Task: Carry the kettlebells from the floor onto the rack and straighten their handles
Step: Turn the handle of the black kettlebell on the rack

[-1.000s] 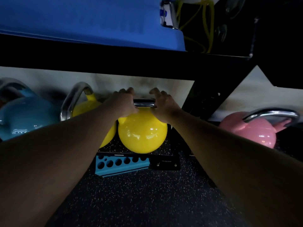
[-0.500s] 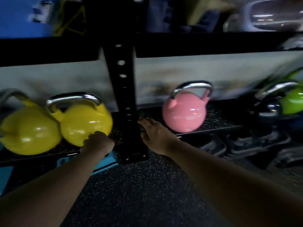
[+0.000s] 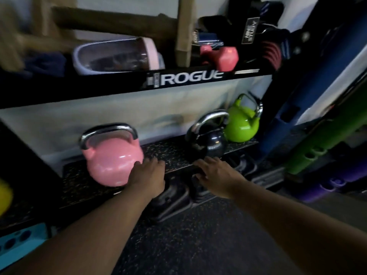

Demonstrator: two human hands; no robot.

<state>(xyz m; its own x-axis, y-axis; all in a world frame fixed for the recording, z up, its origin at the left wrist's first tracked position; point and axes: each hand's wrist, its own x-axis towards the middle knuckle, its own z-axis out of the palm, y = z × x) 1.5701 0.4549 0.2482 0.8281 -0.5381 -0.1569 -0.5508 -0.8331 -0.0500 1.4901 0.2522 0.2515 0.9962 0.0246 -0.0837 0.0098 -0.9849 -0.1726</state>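
A pink kettlebell [image 3: 113, 157] stands on the low rack shelf [image 3: 168, 153], its chrome handle facing me squarely. To its right sit a black kettlebell [image 3: 208, 143] with its handle turned at an angle and a green kettlebell [image 3: 241, 126] behind it, handle also skewed. My left hand [image 3: 148, 174] hovers at the shelf's front edge beside the pink bell, fingers spread, holding nothing. In front of the black bell, my right hand [image 3: 215, 174] is open with nothing in it. A yellow kettlebell [image 3: 5, 197] shows at the far left edge.
The upper shelf [image 3: 190, 78] marked ROGUE carries a plastic tub [image 3: 117, 56], a pink dumbbell [image 3: 224, 57] and dark gear. Black weights [image 3: 174, 197] lie on the floor under the shelf. Rolled mats [image 3: 321, 151] lean at right. A blue block [image 3: 17, 245] sits at lower left.
Both hands have let go of the yellow kettlebell's handle. My view and hands have swung right along the rack to the pink and black kettlebells.
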